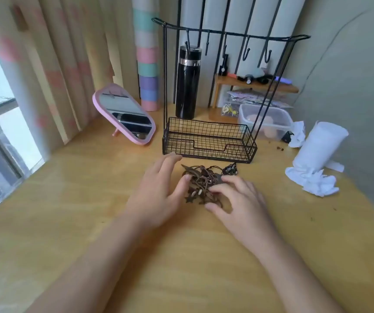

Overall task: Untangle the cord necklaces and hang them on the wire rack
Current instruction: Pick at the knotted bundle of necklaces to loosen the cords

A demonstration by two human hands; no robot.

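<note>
Brown cord necklaces (200, 185), knotted into one low clump with small pendants showing, lie on the wooden worktop (73, 222) directly between my two hands and just in front of the black wire rack (238, 150). Left grip (158, 188): fingers nearly straight and spread, thumb tip touching the clump's left edge, holding nothing, index finger pointing toward the rack's basket. Right grip (238, 199): fingers curled over the clump's right side with the thumb below. I read this as a pinch on a few cords, though which strand is too tangled to tell. The clump shows no clear long axis. One small dark piece trails off at its far right, near the basket's front wall. Both grips are about equally near the clump, meeting it from opposite sides, forearms converging from the near edge of the worktop. The hooks (246, 53) hang from the rack's top bar, well above and beyond the clump, and none carries a necklace. I judge the task barely begun: the next move calls for the left grip to pin the mass while the right draws one cord out sideways.
</note>
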